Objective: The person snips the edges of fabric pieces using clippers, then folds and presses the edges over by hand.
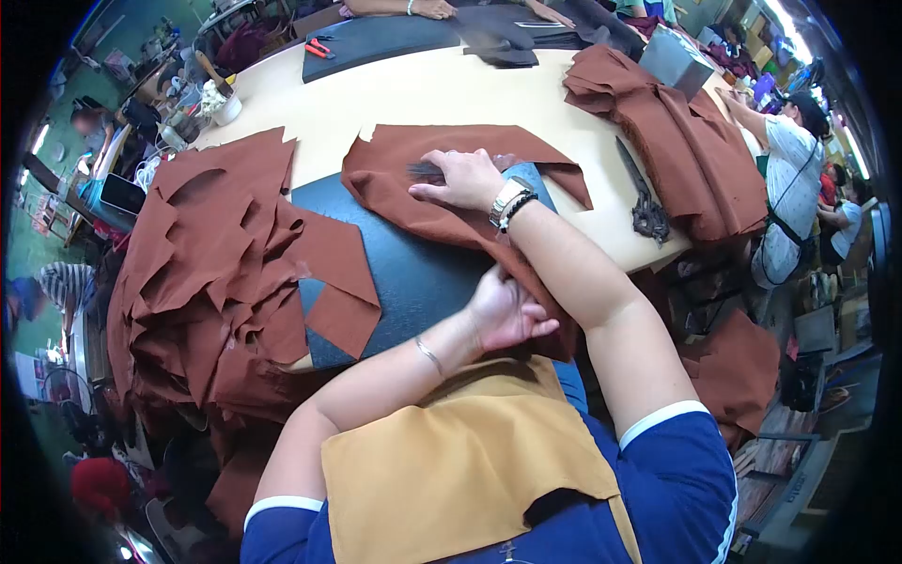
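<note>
A reddish-brown piece of cloth (404, 211) lies partly over a dark board (427, 282) on the table in front of me. On top of it, my right hand (460, 179) is closed around what looks like a brush (426, 172); only dark bristles show past the fingers and its handle is hidden. Lower down, my left hand (512, 305) is turned palm up at the near edge of the same cloth, fingers curled, with the cloth's edge between thumb and fingers. The grip is partly covered by the cloth.
Piles of brown cloth pieces lie left (216, 254) and right (686, 150). Large dark scissors (644, 202) rest on the right, beside a metal block (675, 61). Red-handled pliers (319, 47) and a white cup (224, 103) are farther back. A co-worker's hands (432, 8) are across the table.
</note>
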The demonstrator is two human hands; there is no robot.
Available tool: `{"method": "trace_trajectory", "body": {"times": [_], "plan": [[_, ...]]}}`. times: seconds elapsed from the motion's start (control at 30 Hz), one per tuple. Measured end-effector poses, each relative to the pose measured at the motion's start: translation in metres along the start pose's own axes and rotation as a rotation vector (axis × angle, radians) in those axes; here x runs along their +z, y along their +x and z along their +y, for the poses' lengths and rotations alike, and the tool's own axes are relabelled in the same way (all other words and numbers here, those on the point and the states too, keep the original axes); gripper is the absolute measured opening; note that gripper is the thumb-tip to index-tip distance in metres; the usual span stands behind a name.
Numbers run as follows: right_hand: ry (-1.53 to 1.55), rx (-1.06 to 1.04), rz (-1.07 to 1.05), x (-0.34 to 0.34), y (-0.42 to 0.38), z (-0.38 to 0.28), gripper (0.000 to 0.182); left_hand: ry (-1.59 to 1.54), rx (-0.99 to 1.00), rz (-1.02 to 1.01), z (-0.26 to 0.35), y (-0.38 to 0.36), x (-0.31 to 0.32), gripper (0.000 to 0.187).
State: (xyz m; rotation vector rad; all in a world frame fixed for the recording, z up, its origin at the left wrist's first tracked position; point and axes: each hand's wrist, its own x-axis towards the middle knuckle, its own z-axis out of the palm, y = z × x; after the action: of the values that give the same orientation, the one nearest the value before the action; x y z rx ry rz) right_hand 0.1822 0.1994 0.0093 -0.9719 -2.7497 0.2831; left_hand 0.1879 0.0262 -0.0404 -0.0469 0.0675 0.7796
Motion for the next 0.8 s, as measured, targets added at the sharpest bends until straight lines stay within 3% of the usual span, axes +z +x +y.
{"method": "trace_trajectory", "body": {"times": [0.03,0.1,0.2,0.3,0.33,0.4,0.47,0.5,0.53,0.57,0.6,0.67,0.73,0.8], "plan": [[0.012,0.010,-0.029,-0.002,0.001,-0.001,0.069,0.016,-0.023,-0.048,-0.006,0.004,-0.002,0.057],[0.028,0.014,-0.050,-0.004,0.002,0.001,0.064,0.138,-0.023,0.295,-0.017,0.006,0.004,0.044],[0.040,-0.016,-0.093,-0.006,0.005,0.009,0.056,0.120,-0.073,0.176,-0.017,0.006,-0.036,0.027],[0.018,0.005,-0.111,-0.013,0.001,0.022,0.053,0.463,0.099,0.550,-0.016,-0.021,0.015,0.018],[0.006,0.024,-0.085,-0.014,0.000,0.033,0.053,0.398,0.118,0.503,0.003,-0.037,-0.007,0.016],[-0.027,0.123,-0.030,-0.019,-0.005,0.055,0.054,0.743,0.356,0.696,0.014,-0.066,0.045,0.014],[-0.004,0.224,0.071,-0.014,-0.009,0.086,0.055,1.068,0.612,0.938,0.036,-0.093,0.047,0.013],[0.028,0.267,0.139,-0.009,-0.010,0.103,0.056,1.179,0.870,0.866,0.060,-0.109,0.027,0.011],[0.031,0.315,0.156,-0.009,-0.012,0.114,0.055,1.021,1.037,0.829,0.066,-0.113,0.054,0.009],[-0.024,0.444,0.124,-0.016,-0.016,0.110,0.053,1.086,1.192,0.834,0.092,-0.127,0.038,0.011],[-0.015,0.413,0.213,-0.016,-0.022,0.110,0.053,0.966,1.222,0.780,0.105,-0.137,0.037,0.019],[0.013,0.318,0.401,-0.021,-0.031,0.100,0.041,0.627,1.029,0.768,0.121,-0.144,0.047,0.036],[0.219,0.214,0.483,-0.028,-0.042,0.072,0.034,0.461,0.725,0.690,0.122,-0.143,0.051,0.042],[0.331,0.012,0.596,-0.015,-0.049,0.054,0.023,0.490,0.574,0.683,0.130,-0.147,0.023,0.043]]}}
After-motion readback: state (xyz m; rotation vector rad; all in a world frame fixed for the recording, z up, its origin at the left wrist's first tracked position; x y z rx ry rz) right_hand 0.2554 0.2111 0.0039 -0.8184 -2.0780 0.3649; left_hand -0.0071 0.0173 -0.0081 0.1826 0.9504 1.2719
